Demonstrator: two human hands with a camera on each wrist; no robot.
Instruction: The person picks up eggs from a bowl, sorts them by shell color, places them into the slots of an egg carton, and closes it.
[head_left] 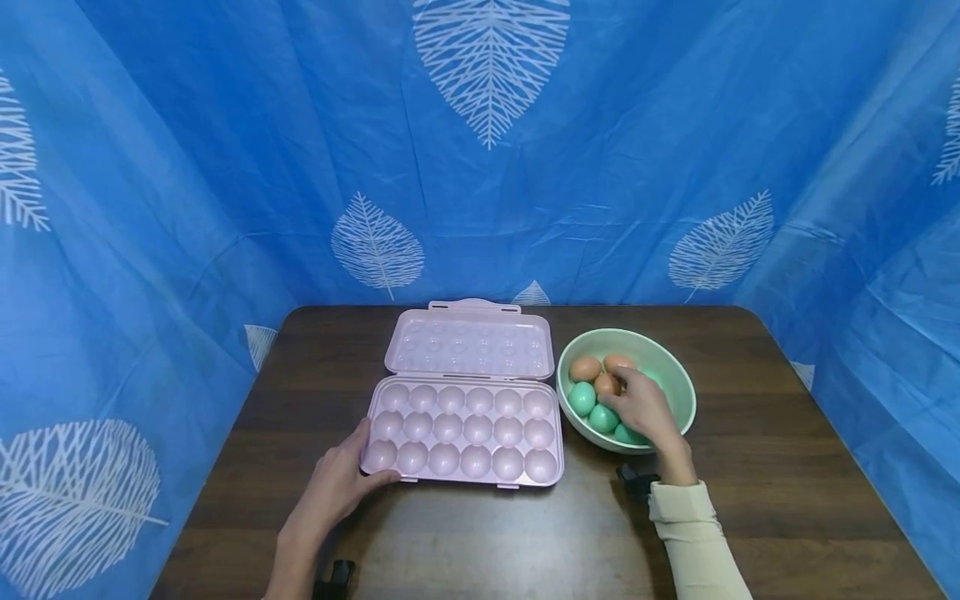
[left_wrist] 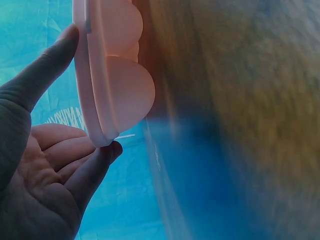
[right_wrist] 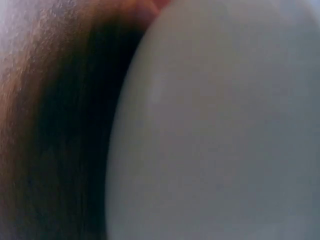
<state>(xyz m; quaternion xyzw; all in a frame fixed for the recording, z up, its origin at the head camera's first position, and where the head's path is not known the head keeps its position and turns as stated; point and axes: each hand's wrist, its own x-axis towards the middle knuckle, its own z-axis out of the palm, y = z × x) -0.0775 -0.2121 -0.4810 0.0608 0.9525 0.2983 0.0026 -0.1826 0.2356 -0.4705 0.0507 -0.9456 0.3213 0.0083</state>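
Note:
A pink plastic egg tray (head_left: 462, 431) lies with its lid (head_left: 470, 343) folded back. The cups I can see hold no eggs. My left hand (head_left: 341, 475) holds the tray's front left corner, thumb along the front edge; in the left wrist view, thumb and fingers span the tray's rim (left_wrist: 95, 100). To the right, a pale green bowl (head_left: 678, 392) contains brown and green eggs. My right hand (head_left: 643, 406) reaches into it, thumb and fingers about a brown egg (head_left: 606, 384). In the right wrist view the bowl's outer wall (right_wrist: 215, 125) hides nearly all of that hand.
Two more brown eggs (head_left: 585, 368) and several green eggs (head_left: 581, 398) lie around the right hand in the bowl. Tray and bowl stand close together on a dark wooden table (head_left: 465, 542). Blue cloth (head_left: 600, 167) with white leaf prints hangs behind and at both sides.

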